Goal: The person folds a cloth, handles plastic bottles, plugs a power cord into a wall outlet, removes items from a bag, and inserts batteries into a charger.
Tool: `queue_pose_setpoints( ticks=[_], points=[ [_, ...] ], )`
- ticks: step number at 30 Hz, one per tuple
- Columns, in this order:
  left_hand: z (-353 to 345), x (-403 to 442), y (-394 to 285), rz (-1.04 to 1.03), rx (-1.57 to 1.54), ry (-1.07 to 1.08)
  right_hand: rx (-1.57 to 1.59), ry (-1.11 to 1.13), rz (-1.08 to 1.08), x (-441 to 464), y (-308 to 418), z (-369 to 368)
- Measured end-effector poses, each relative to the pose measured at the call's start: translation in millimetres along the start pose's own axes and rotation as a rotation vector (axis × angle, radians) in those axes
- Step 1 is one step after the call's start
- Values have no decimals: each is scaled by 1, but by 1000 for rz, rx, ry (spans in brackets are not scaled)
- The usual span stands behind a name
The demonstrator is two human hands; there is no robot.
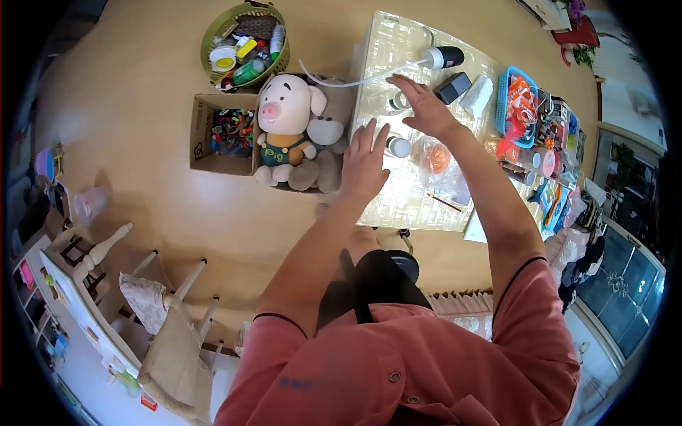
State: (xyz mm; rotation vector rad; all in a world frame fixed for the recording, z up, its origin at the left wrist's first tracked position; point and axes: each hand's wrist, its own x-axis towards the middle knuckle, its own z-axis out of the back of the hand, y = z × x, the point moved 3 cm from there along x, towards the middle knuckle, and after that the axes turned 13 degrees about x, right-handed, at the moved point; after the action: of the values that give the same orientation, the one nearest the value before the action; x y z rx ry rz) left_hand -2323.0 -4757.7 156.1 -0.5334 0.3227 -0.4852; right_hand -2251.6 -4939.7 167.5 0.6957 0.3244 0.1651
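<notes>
My left hand point(365, 165) is held over the near-left edge of the table, fingers spread and holding nothing. Just right of its fingertips is a small container with a white lid point(399, 147). My right hand point(426, 108) reaches across the tabletop, fingers apart, with nothing visible in its grip. Partly behind its fingers stands a clear jar or cup point(398, 101); whether the hand touches it I cannot tell. Beyond lie a black-and-white cylinder point(446, 57) with a white tube point(355, 84) and a dark box point(452, 87).
The patterned table point(391, 206) also bears a clear bag with something orange point(439, 158), a thin brown stick point(445, 202), white crumpled plastic point(477, 96) and a blue basket point(503, 113). To the left are a plush pig point(284, 106), a cardboard box point(202, 138) and a green basket point(206, 53).
</notes>
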Motion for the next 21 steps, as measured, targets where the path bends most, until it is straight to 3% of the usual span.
queue_pose_setpoints(
  ticks=[6,8,10,11,13,14,16,18,21],
  points=[
    [-53,25,15,-47,-3,105,252,-123,-65,-3,-30,-21],
    [-52,19,23,-48,-207,87,199,-196,-31,-9,-37,-24],
    [-49,7,30,-30,-379,83,359,-348,-91,-16,-42,-19],
    [-46,-3,32,62,-398,50,448,-425,-169,-21,-44,-17],
    [-49,-16,44,272,-965,9,607,-525,-333,-33,-40,-7],
    [-50,-24,52,385,-1245,-11,841,-592,-357,-41,-55,-11],
    [-10,-34,51,703,-1446,-24,1036,-678,-408,-54,-53,-4],
    [20,-40,55,628,-1483,-116,1068,-710,-511,-64,-38,5],
    [44,-59,68,745,-1596,-18,1165,-739,-564,-74,-21,8]
  ],
)
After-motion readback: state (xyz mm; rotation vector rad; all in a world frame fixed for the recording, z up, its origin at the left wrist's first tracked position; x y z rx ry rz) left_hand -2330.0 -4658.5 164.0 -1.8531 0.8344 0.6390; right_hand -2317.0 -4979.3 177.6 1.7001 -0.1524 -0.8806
